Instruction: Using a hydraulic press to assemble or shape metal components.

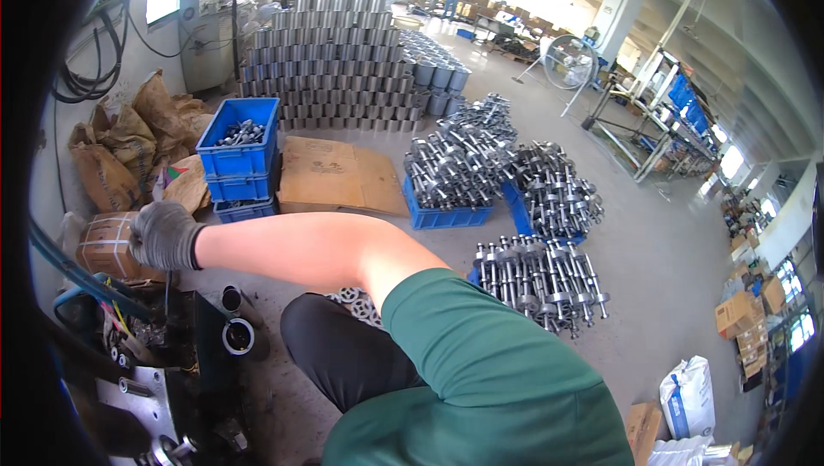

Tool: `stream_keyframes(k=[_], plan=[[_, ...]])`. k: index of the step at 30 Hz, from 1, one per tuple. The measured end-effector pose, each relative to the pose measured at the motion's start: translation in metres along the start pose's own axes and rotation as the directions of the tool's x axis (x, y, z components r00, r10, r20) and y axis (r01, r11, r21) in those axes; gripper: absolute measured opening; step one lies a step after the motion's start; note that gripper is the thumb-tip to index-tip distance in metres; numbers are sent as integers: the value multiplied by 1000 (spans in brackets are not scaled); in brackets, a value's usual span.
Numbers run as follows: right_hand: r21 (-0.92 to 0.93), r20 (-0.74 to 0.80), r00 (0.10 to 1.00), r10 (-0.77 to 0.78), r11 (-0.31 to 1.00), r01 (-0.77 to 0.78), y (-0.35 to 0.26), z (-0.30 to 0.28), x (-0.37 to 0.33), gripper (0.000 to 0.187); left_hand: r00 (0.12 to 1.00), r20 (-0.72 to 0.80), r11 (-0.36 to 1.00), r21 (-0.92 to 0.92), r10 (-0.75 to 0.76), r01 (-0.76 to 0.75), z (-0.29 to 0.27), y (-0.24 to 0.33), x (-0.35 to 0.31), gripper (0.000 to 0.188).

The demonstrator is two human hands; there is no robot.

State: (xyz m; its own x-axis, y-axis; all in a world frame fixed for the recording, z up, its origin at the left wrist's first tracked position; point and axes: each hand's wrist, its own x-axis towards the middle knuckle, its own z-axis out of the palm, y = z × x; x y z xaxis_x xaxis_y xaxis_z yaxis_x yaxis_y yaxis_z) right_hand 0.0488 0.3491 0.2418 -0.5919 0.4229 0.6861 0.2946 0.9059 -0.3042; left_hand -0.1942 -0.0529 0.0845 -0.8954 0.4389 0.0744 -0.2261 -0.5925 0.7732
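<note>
My right hand (163,236), in a grey knit glove, is closed at the end of my outstretched arm on the left. Its fingers curl away from view, so what they hold, if anything, is hidden. Right behind the hand sits a strapped brown cardboard box (105,245); whether they touch I cannot tell. Below is a dark machine with a metal plate (142,397), loose wires and hoses. Beside the machine stand two open metal cylinders, the nearer one (239,337) with a bright rim. My left hand is out of view.
Blue crates (239,161) of metal parts are stacked near brown sacks (107,170). A flat cardboard sheet (339,176) lies beside them. Farther back rises a wall of metal cylinders (330,58). Piles of shafts with round hubs (541,281) occupy the floor, with a fan (571,63) beyond.
</note>
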Motion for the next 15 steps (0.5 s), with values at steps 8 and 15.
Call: stream_keyframes(k=[8, 15], plan=[[450, -136, 975, 176, 888, -97, -23, 1, -67, 12, 911, 96, 901, -138, -402, 412, 484, 25, -229, 51], [951, 120, 855, 504, 187, -244, -27, 78, -162, 54, 886, 79, 889, 36, -458, 456, 483, 19, -237, 52]])
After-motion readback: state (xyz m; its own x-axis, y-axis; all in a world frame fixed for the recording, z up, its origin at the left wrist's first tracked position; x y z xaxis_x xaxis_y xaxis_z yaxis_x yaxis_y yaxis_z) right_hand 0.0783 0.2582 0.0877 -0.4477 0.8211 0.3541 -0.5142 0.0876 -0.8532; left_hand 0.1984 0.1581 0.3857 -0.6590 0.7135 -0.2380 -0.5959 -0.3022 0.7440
